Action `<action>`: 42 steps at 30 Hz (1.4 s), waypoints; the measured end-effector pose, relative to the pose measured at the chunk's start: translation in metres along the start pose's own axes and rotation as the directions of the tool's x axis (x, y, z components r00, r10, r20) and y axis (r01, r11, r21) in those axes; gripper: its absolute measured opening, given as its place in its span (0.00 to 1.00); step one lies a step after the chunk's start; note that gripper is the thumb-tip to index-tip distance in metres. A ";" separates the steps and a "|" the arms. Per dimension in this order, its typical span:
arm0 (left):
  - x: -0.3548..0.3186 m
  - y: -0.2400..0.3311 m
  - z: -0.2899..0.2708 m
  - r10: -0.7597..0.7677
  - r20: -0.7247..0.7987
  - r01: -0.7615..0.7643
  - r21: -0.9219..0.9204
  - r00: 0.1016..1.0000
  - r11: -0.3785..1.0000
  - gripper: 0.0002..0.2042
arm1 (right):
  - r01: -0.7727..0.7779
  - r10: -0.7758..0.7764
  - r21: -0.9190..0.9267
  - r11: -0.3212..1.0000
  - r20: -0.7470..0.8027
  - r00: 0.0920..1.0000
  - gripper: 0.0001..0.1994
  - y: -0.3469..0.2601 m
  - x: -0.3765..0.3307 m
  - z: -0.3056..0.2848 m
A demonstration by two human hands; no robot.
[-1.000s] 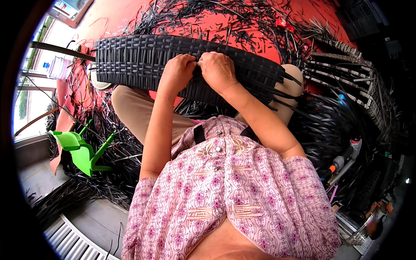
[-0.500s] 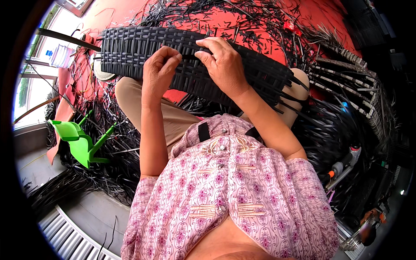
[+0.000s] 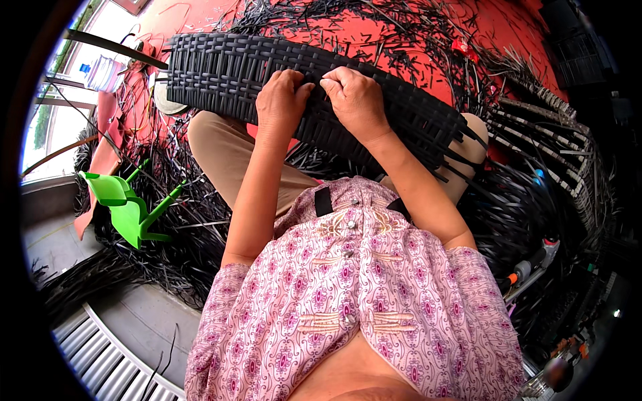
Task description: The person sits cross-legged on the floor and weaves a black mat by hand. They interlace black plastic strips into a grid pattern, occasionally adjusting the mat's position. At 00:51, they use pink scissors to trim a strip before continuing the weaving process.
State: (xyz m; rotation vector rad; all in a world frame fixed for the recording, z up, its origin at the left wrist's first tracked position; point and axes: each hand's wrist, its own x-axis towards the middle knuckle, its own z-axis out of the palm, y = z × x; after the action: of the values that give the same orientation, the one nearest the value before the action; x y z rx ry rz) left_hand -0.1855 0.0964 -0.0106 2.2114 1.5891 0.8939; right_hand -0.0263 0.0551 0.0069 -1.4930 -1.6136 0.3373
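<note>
A long, curved panel of black woven strips [image 3: 221,70] lies across my lap, resting over both knees. My left hand [image 3: 284,103] is closed at the middle of the panel, thumb against curled fingers, gripping a black strip in the weave. Just to its right, my right hand [image 3: 356,103] pinches at the same row, its thumb and forefinger closed on the strip. The two thumbs are close together with a small gap between them. My fingers hide most of the strip. Loose strip ends stick out of the panel's right end.
Heaps of loose black strips [image 3: 194,234] cover the red floor [image 3: 328,50] on both sides. A green plastic child's chair [image 3: 130,214] lies at the left. At the right are a woven frame [image 3: 542,144] and a grey hand tool with an orange part [image 3: 528,271]. A white slatted rack [image 3: 110,357] stands lower left.
My left hand has moved right along the panel, closer to my right hand. My right hand's fingers have curled in more. The whole view has shifted slightly.
</note>
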 end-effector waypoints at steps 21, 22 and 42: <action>0.012 -0.019 -0.001 0.181 0.041 -0.174 -0.130 0.983 0.976 0.09 | 0.035 0.036 -0.417 0.908 0.162 0.986 0.06 -0.011 0.013 0.029; 0.011 -0.018 -0.003 0.090 0.097 -0.071 -0.189 0.991 0.979 0.09 | 0.039 0.032 -0.431 0.901 0.157 0.987 0.05 -0.012 0.012 0.029; 0.001 -0.002 -0.111 -0.078 -0.033 0.048 -0.535 0.996 0.843 0.05 | 0.348 -0.346 0.184 0.919 -0.041 0.937 0.12 -0.041 0.029 0.027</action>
State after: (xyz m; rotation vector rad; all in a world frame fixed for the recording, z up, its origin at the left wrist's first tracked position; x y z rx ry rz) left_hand -0.2558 0.0831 0.0744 1.7412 1.2240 1.2111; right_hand -0.0697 0.0810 0.0326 -1.0392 -1.7501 0.2737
